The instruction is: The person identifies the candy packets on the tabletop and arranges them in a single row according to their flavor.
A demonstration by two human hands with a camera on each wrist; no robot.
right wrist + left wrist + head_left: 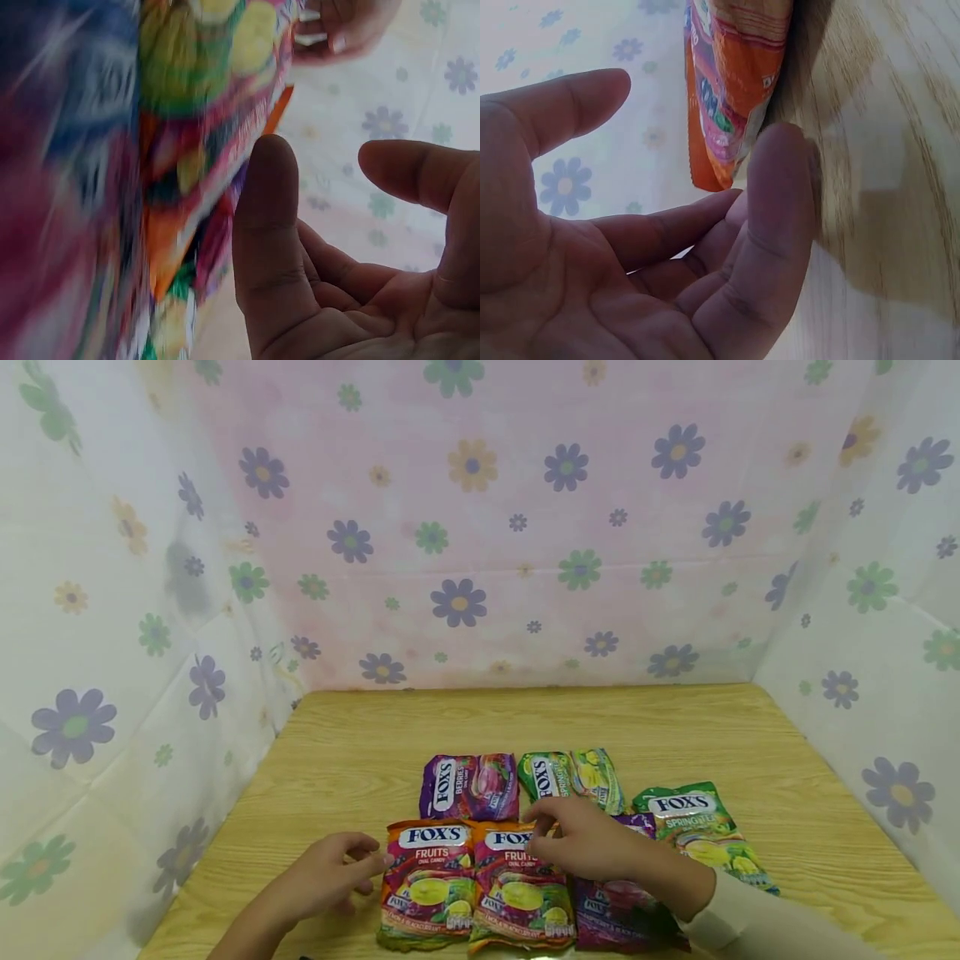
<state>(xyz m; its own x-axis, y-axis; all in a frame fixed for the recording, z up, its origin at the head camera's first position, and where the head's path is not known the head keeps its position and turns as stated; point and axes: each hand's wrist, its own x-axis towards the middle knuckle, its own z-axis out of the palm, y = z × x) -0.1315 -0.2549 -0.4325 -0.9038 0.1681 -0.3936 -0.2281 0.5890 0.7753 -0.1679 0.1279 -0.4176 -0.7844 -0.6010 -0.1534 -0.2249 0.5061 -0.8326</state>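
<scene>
Bare wood ran along the far edge of the bench (pixel 375 722), leaving a lane for a hand behind the packs; past it the flowered cloth (pixel 459 527) rose as a wall, closing the left and right edges too. Wood also lay open from the left hand (pixel 330 872) to the left edge, and from the angled green pack (pixel 697 827) to the right edge. Toward the near edge, the left orange pack (pixel 427 889) and right orange pack (pixel 517 897) touched, blocking passage between them, with the purple berry pack (pixel 480 787) close behind. The right hand (pixel 581 843) and its forearm barred the way over the dark purple pack (pixel 622 914).
</scene>
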